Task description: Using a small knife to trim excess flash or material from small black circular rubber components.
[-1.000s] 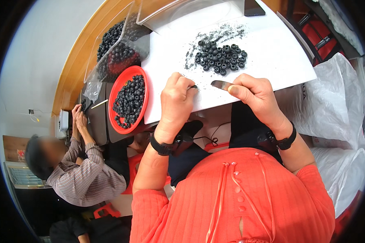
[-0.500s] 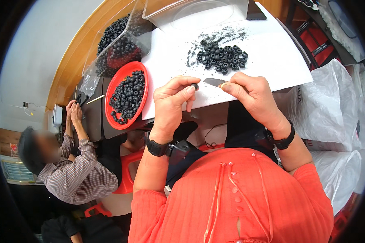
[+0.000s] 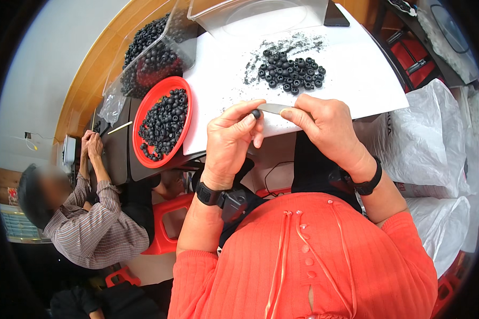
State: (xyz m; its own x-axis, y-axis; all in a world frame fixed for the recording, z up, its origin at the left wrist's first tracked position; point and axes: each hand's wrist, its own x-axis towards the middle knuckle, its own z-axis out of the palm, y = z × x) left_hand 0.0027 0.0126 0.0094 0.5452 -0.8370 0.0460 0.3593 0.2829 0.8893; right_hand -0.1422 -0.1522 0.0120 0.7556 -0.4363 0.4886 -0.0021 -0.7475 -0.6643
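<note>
My left hand [image 3: 223, 141] is closed, pinching a small round black bead [image 3: 256, 114] between thumb and fingers. My right hand [image 3: 327, 127] grips a short knife [image 3: 272, 108] with a grey blade; its handle is hidden in the fist. The blade's tip reaches the bead, against or just beside its upper edge. Both hands are above the near edge of a white board [image 3: 351, 74]. Beyond them lies a pile of black beads [image 3: 292, 74], many with holes, amid dark shavings.
Left of the board, a red basin [image 3: 190, 109] holds many black beads. Behind it stands a clear bin [image 3: 183, 50] of more beads. Another clear bin [image 3: 255, 24] and a dark phone-like slab [image 3: 336, 16] are at the back. White plastic bags [image 3: 426, 138] sit right; a co-worker [image 3: 98, 228] sits left.
The knife blade has come left to the bead, closing the small gap between them. My left hand has shifted slightly right with the bead still pinched.
</note>
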